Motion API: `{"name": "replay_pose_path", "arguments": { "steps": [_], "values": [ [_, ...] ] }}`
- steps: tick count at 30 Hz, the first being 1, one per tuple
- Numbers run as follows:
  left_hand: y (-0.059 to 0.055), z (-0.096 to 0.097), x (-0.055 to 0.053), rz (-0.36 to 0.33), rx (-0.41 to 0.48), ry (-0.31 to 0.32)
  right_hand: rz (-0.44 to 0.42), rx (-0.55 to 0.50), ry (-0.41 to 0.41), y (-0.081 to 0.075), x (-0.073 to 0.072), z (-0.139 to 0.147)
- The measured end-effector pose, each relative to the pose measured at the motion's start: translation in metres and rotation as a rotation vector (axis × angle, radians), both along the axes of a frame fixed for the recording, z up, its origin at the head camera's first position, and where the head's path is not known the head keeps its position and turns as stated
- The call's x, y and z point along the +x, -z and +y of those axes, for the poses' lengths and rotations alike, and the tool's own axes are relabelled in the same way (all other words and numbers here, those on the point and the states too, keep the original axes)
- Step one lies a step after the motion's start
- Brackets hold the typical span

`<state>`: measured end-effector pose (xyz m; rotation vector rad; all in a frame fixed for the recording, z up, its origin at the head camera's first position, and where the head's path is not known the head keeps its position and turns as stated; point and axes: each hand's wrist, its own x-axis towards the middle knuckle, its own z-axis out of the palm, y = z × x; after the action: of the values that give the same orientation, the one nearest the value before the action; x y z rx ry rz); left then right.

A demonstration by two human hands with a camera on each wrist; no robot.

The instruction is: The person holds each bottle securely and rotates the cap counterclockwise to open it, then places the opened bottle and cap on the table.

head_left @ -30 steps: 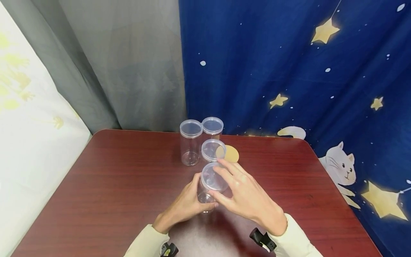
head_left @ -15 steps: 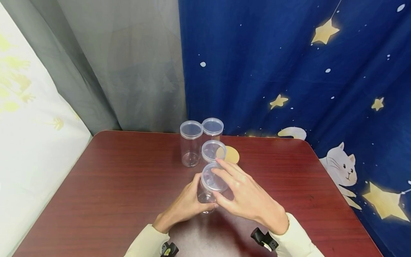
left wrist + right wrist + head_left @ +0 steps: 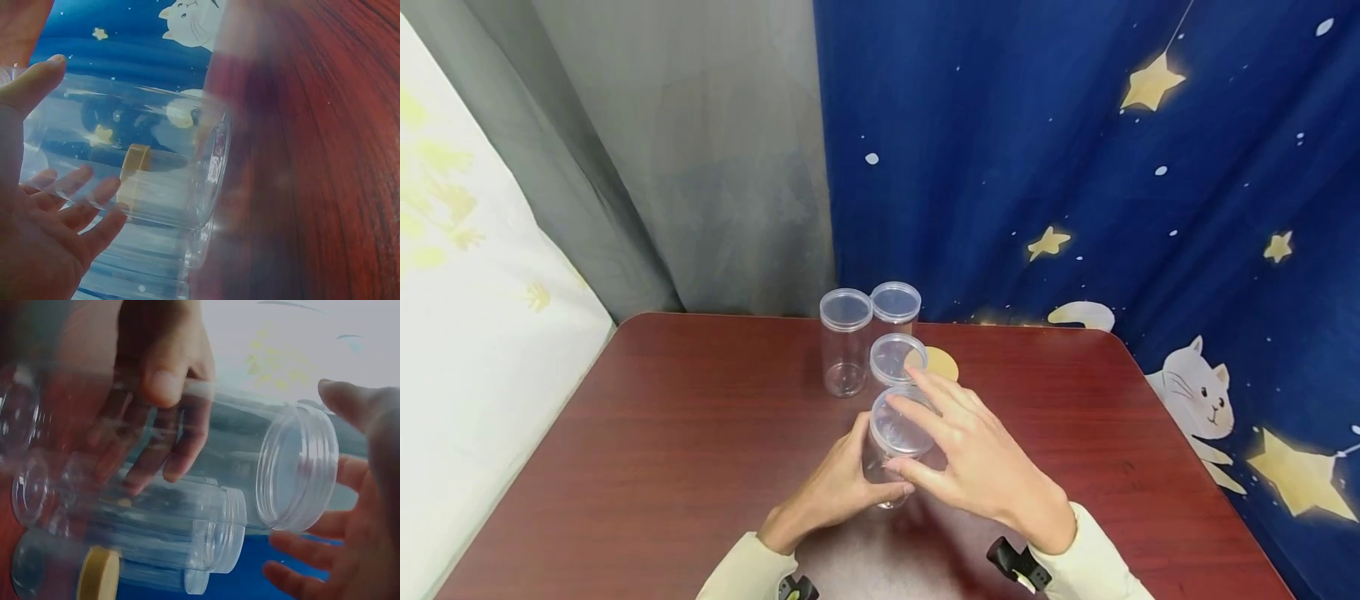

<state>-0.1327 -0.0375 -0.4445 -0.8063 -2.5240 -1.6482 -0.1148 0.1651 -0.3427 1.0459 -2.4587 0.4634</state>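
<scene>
In the head view my left hand (image 3: 827,483) grips a tall clear plastic jar (image 3: 880,482) round its body. That jar stands upright with a clear lid (image 3: 902,421) on top. My right hand (image 3: 981,458) is spread over the lid's right side, its fingers lying across the top and the thumb low near the rim. The right wrist view shows a small gap between that thumb (image 3: 340,400) and the lid (image 3: 306,469), with the other fingers loosely behind it. The left wrist view shows the left thumb (image 3: 40,78) and fingers around the jar's sides.
Behind the held jar stand three more clear lidded jars: one just behind (image 3: 897,358), one at left (image 3: 846,350) and one at the back (image 3: 897,304). A short jar with a yellow lid (image 3: 100,575) stands beside them. Curtains (image 3: 1000,167) border the dark red table (image 3: 700,433).
My right fingers have slid slightly left over the lid, and the right thumb has dropped a little lower. The left hand keeps its grip on the jar. The whole view has shifted slightly.
</scene>
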Motion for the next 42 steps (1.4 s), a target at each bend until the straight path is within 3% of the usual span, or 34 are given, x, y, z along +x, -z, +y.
{"name": "replay_pose_path", "arguments": {
  "steps": [6, 13, 22, 31, 37, 42],
  "values": [
    [-0.001, -0.001, 0.002, 0.001, 0.009, -0.001, 0.124, 0.029, 0.11, 0.0, 0.004, -0.005],
    [-0.003, -0.001, 0.002, 0.033, -0.007, 0.001, 0.107, 0.024, 0.156, -0.004, 0.006, -0.01],
    [-0.005, -0.001, 0.001, 0.053, -0.023, -0.006, 0.047, 0.009, 0.141, -0.008, 0.008, -0.012],
    [-0.001, -0.001, 0.003, 0.039, -0.028, 0.032, -0.027, -0.002, 0.109, -0.006, 0.012, -0.008],
    [0.001, 0.001, 0.004, 0.02, -0.027, 0.064, -0.023, -0.03, 0.078, -0.002, 0.013, -0.004],
    [0.0, 0.002, 0.006, 0.023, -0.006, 0.036, -0.026, -0.048, 0.058, -0.004, 0.012, -0.002]
  ]
}}
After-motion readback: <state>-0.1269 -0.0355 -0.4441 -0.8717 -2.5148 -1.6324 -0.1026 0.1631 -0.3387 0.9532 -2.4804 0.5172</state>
